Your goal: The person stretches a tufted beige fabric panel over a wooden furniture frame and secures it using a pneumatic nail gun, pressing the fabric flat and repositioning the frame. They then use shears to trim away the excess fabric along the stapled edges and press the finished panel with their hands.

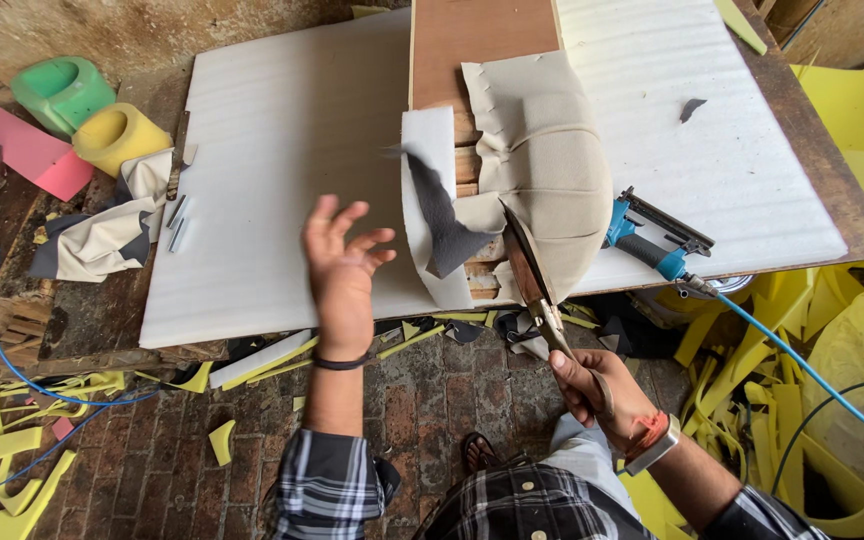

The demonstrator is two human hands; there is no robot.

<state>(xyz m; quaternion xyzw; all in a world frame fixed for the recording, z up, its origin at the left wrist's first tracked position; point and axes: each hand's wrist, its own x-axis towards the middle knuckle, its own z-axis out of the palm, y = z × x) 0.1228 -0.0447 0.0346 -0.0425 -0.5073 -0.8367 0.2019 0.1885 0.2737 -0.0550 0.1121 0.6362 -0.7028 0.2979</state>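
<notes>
Gripped tight in right hand (592,385): big metal scissors (532,280), blades up by beige padded seat piece (547,170) at table (802,120) edge. Left hand (342,270) open, fingers spread, holding nothing, over white foam sheet (272,170). Probably heavy, hard, sharp; best held by handles. Soft floppy cloth, dark scrap (447,225), blue stapler (652,240) beside

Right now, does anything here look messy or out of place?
Yes. Yellow foam offcuts litter the brick floor below the table, and a small dark scrap lies loose on the white sheet. The left hand is open in mid-air; the right hand grips the scissors.
</notes>
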